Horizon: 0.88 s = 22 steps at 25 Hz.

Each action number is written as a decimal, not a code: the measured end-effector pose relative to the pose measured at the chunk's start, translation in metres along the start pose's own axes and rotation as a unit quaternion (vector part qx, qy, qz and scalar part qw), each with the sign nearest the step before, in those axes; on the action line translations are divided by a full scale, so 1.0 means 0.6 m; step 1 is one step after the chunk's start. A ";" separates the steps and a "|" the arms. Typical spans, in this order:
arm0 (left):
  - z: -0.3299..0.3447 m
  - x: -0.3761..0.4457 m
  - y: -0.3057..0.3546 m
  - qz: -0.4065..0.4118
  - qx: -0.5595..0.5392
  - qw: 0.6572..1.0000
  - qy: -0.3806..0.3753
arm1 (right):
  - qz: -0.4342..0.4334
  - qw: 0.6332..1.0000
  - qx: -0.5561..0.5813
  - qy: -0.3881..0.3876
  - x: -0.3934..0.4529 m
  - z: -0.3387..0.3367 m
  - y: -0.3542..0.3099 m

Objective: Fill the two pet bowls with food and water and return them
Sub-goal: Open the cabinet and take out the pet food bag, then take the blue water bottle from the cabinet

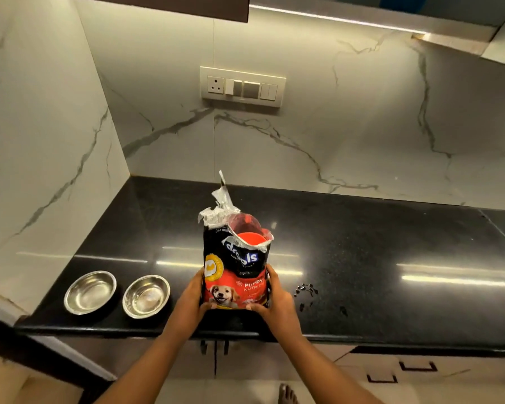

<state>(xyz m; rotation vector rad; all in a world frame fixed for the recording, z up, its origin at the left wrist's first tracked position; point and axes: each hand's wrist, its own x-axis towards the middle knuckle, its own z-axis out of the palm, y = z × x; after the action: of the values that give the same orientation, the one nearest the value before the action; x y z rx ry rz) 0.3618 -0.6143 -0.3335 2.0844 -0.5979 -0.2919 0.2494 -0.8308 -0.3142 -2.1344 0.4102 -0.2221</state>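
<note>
Food bag (235, 269) upright on black desk (391, 243), top torn open, orange item inside, possibly scoop. Left hand (190, 301) and right hand (277, 304): each grip closed on bag lower sides. Two empty steel bowls (90, 292) (145, 296) side by side left of bag.

Table (362, 243): black polished stone, speckled.
Left end: two empty steel pet bowls (90, 292) (146, 296), side by side.
Centre: upright puppy food bag (235, 275), torn open.
Right of bag: small dark spill marks (305, 290).
</note>
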 end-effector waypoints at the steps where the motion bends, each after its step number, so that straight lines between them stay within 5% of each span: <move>1: -0.001 0.005 0.009 0.000 0.008 1.000 0.003 | 0.002 1.000 0.007 -0.001 0.005 0.000 -0.005; 10: -0.026 0.041 0.029 -0.023 -0.027 0.999 -0.017 | 0.032 0.999 -0.027 0.000 0.036 -0.012 -0.015; 18: -0.108 0.075 0.134 0.008 -0.086 0.971 0.224 | 0.072 0.994 0.005 0.078 0.079 -0.104 -0.060; 22: -0.171 0.106 0.282 0.155 -0.122 0.929 0.312 | -0.013 0.987 0.034 0.155 0.115 -0.180 -0.161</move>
<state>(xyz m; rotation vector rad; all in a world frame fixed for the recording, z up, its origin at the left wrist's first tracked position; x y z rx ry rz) 0.4084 -0.6514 -0.1343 1.6765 -0.4583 0.4486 0.2997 -0.8895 -0.1734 -2.0434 0.5455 -0.5797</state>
